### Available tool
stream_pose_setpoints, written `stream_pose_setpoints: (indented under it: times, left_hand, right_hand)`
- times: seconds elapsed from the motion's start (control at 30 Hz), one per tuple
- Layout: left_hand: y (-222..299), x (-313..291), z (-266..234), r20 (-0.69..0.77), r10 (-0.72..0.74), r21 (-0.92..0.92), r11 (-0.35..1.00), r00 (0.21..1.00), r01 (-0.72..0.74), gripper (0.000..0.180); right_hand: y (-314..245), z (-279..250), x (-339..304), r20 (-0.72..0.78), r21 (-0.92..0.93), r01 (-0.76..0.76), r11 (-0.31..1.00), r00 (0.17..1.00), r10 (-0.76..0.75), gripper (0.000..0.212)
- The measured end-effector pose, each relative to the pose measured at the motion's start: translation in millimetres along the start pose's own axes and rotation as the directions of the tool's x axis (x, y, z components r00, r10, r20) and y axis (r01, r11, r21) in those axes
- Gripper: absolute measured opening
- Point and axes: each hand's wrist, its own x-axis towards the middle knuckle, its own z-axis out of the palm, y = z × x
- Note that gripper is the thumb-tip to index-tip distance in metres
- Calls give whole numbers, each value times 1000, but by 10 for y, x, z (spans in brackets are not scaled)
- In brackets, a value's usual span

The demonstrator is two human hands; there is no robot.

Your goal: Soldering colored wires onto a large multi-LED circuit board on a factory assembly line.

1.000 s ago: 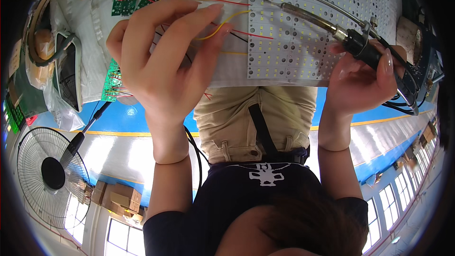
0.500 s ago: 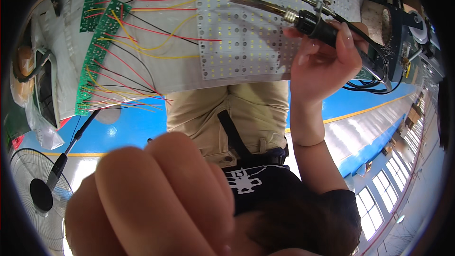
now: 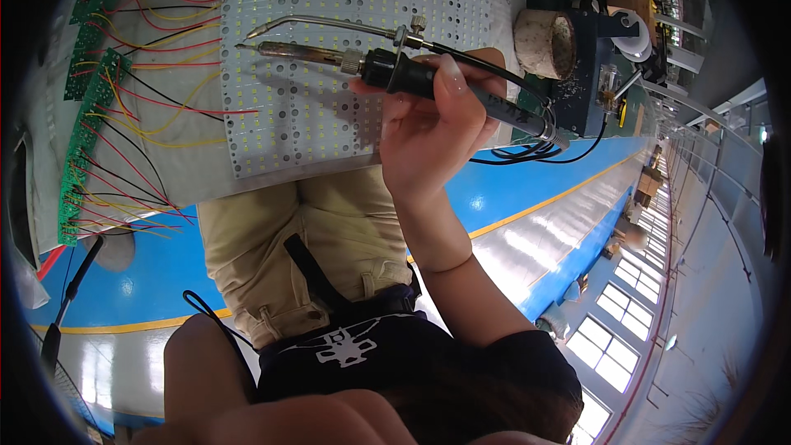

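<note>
My right hand (image 3: 441, 132) is closed around the black handle of a soldering iron (image 3: 387, 71), its tip pointing left. A thin metal feed tube (image 3: 329, 22) is clamped along the iron and ends beside the tip. Beneath them lies a white LED board (image 3: 272, 152) with rows of small yellowish chips; the tip is over its left part, and contact cannot be made out. Left of it are green circuit boards (image 3: 89, 144) with red, yellow and black wires (image 3: 177, 105) reaching toward the LED board. My left hand (image 3: 329, 422) is close at the lower edge, its fingers mostly cut off.
Right of the board stand a stained round pot (image 3: 537, 43), a dark blue box (image 3: 587, 74) and a white spool (image 3: 633, 37). Black cable (image 3: 527, 151) loops at the table edge. A fan pole (image 3: 70, 288) rises at lower left.
The view has shifted, so the table and the right hand with the soldering iron appear farther left and slightly lower. My left hand has dropped mostly out of the lower edge.
</note>
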Motion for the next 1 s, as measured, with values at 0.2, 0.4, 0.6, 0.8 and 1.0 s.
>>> stream_pose_setpoints:
  times: [0.2, 0.4, 0.6, 0.8, 1.0]
  left_hand:
    - [158, -27, -33, 5, 5, -38, 999, 1000, -5, 19]
    - [301, -17, -116, 1, 25, -86, 996, 1000, -24, 19]
    - [445, -40, -206, -9, 39, -135, 990, 999, -40, 19]
    - [550, -58, -267, -18, 53, -189, 980, 998, -56, 19]
    - [632, -65, -307, -20, 68, -241, 968, 997, -71, 19]
  right_hand:
    - [-13, 122, 11, -321, 73, -47, 996, 944, 68, 13]
    - [45, 90, 38, -292, 43, -42, 998, 955, 53, 13]
    - [-16, 164, 73, -284, 12, -39, 999, 958, 41, 14]
    - [-74, 219, 92, -267, 16, -33, 999, 963, 36, 14]
    - [-42, 200, 88, -267, -9, 5, 1000, 964, -7, 13]
